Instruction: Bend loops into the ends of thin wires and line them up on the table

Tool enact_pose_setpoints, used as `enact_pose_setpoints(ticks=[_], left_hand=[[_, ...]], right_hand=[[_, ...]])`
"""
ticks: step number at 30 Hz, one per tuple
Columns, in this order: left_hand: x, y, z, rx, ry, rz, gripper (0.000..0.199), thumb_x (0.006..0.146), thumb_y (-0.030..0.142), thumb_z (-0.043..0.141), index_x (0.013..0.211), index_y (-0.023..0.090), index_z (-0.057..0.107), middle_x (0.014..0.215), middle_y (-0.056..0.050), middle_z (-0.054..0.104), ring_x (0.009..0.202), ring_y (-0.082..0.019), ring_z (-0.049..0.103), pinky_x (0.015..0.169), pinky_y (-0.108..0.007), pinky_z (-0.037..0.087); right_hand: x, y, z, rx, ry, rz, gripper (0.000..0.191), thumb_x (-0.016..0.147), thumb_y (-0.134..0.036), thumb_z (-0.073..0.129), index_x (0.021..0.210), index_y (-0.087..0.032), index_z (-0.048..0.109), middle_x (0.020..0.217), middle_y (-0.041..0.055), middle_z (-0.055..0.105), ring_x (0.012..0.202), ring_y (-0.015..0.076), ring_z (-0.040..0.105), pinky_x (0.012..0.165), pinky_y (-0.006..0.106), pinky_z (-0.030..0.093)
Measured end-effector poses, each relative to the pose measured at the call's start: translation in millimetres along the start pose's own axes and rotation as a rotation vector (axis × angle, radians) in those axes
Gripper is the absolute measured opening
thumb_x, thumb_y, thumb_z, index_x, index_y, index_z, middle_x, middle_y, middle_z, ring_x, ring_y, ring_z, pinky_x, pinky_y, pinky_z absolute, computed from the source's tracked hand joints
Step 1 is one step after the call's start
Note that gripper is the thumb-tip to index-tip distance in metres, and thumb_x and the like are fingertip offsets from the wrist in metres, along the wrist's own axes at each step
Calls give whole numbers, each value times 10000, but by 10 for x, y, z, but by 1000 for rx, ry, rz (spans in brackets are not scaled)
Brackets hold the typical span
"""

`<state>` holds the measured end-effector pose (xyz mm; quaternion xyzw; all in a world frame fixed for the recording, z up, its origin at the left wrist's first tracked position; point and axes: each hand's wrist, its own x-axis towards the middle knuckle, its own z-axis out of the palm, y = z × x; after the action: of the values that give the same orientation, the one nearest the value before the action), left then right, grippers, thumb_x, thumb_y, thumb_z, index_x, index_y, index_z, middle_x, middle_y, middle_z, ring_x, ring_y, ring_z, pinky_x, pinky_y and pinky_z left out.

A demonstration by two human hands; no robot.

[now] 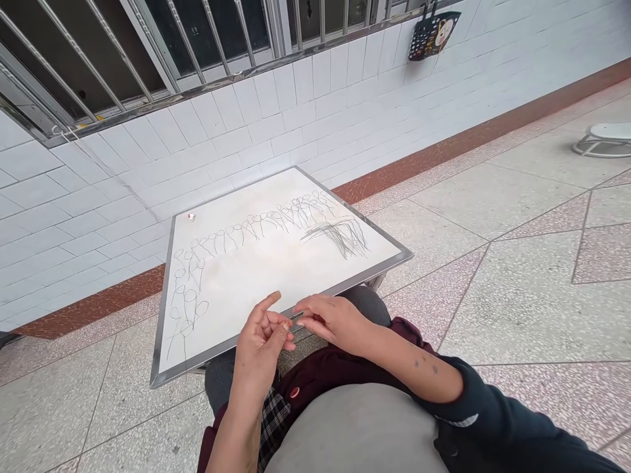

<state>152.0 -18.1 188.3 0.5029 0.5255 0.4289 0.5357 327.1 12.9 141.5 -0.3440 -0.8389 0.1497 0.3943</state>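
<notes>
Over the table's near edge, my left hand (pixel 263 335) has its thumb and index finger pinched together. Whatever lies in that pinch is too small to make out. Close beside its fingertips is my right hand (pixel 340 323), fingers stretched out and thumb apart, with nothing visible in it. Thin dark strands, like wire, bent into loops with two loose legs (pixel 254 226), form a long row across the white tabletop (pixel 246 279) and down its left side. At the right of the tabletop lies a loose bundle of straight dark strands (pixel 345 238).
A small red-and-white item (pixel 191 217) sits near the table's far left corner. Behind stands a white tiled wall (pixel 236 141) with barred windows (pixel 207 39). A dark basket (pixel 431 34) hangs from the bars. Far right on the speckled floor is a white stool (pixel 608 133).
</notes>
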Motion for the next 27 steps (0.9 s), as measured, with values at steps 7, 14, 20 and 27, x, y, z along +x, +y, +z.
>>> enact_pose_setpoints(ticks=[7, 14, 20, 27], left_hand=[[-44, 53, 72, 22, 110, 37, 512, 778, 302, 653, 1262, 211, 513, 788, 9, 585, 662, -106, 538, 578, -224, 500], [-49, 38, 95, 52, 152, 39, 454, 781, 291, 642, 1219, 216, 550, 745, 22, 581, 651, -107, 552, 614, -234, 506], [-35, 49, 77, 40, 160, 41, 452, 768, 269, 646, 1205, 211, 552, 745, 31, 577, 628, -99, 558, 634, -247, 519], [-29, 27, 30, 121, 142, 62, 460, 785, 282, 632, 1230, 217, 535, 749, 24, 590, 623, -104, 543, 637, -255, 511]], right_hand=[[-30, -17, 62, 5, 24, -29, 149, 951, -248, 462, 988, -187, 593, 792, 34, 651, 737, 140, 580, 631, 231, 429], [-32, -10, 26, -106, 90, -196, 146, 952, -192, 459, 1003, -194, 595, 682, 9, 612, 638, 126, 512, 594, 237, 406], [-45, -86, 121, -98, 155, -157, 128, 947, -232, 490, 1032, -187, 574, 732, 11, 643, 649, 121, 550, 582, 232, 428], [-60, -64, 143, -124, 149, -181, 120, 946, -207, 484, 972, -183, 599, 676, 7, 619, 611, 127, 502, 564, 241, 406]])
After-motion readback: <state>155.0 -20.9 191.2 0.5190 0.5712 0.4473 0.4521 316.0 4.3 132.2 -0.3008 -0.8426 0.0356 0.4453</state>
